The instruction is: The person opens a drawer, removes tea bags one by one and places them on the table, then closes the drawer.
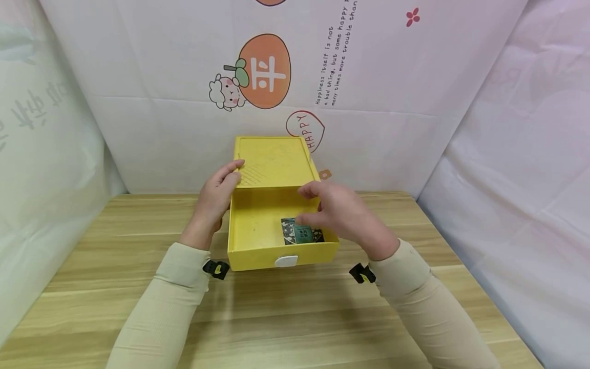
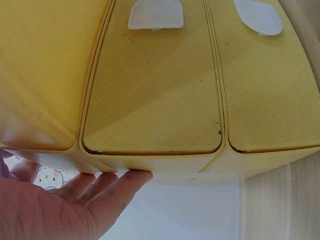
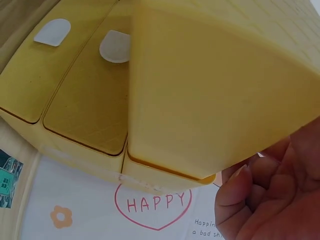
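A small yellow chest of drawers (image 1: 274, 159) stands on the table with its top drawer (image 1: 258, 251) pulled out. A dark, flower-patterned packet with a green label (image 1: 302, 234) lies inside that drawer, at the right. My left hand (image 1: 216, 197) rests against the chest's upper left side; in the left wrist view its fingers (image 2: 112, 195) lie fairly straight along the wall. Over the drawer's right wall is my right hand (image 1: 343, 212), thumb and forefinger apart, the thumb above the packet. Nothing shows between them.
Two lower drawers with white tabs (image 2: 156, 14) are closed. The right wrist view shows another dark green patterned piece (image 3: 7, 180) beside the chest. A printed white cloth (image 1: 369, 133) hangs behind the wooden table (image 1: 286, 318), with white sheets at both sides.
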Available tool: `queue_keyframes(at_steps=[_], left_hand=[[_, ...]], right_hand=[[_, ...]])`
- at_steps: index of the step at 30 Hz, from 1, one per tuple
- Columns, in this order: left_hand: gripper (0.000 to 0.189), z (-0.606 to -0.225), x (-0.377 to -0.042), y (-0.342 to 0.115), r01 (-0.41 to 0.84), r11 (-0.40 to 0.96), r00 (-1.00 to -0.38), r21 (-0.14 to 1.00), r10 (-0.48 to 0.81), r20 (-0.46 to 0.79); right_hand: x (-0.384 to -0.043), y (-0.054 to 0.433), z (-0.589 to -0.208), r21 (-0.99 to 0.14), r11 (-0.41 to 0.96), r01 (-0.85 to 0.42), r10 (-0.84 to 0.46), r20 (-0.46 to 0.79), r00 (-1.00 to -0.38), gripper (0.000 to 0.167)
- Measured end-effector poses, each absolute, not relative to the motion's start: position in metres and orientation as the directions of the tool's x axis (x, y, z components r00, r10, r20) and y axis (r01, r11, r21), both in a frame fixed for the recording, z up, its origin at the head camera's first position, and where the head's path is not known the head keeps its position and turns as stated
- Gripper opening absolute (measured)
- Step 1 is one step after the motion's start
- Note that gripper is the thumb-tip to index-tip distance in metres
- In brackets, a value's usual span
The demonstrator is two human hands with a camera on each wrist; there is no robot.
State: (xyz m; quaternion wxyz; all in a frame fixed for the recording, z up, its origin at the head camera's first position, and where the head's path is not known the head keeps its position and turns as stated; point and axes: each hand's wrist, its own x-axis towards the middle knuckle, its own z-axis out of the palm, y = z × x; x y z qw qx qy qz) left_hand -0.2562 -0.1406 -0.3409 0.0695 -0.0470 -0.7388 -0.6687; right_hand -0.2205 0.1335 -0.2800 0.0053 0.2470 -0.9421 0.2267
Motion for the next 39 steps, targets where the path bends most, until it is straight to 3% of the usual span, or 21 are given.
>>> queue_keyframes(at_steps=[7,18,32,39], left_hand=[[0.049,-0.342,-0.257,-0.141,0.158,0.103,-0.987,0.982,-0.024,0.162],[0.050,-0.341,-0.256,-0.140,0.165,0.102,-0.986,0.981,-0.018,0.168],[0.050,-0.340,-0.256,-0.140,0.166,0.114,-0.985,0.980,-0.032,0.171],[0.049,-0.339,-0.254,-0.140,0.160,0.116,-0.986,0.980,-0.032,0.164]], right_hand=[[-0.221,0.128,-0.279,-0.222,0.803,-0.553,-0.543,0.111,-0.833,0.066],[-0.222,0.117,-0.278,0.095,0.770,-0.631,-0.630,-0.035,-0.775,0.071],[-0.223,0.108,-0.273,0.206,0.747,-0.632,-0.617,-0.140,-0.775,0.058],[-0.226,0.104,-0.273,0.238,0.751,-0.616,-0.579,-0.211,-0.787,0.062]])
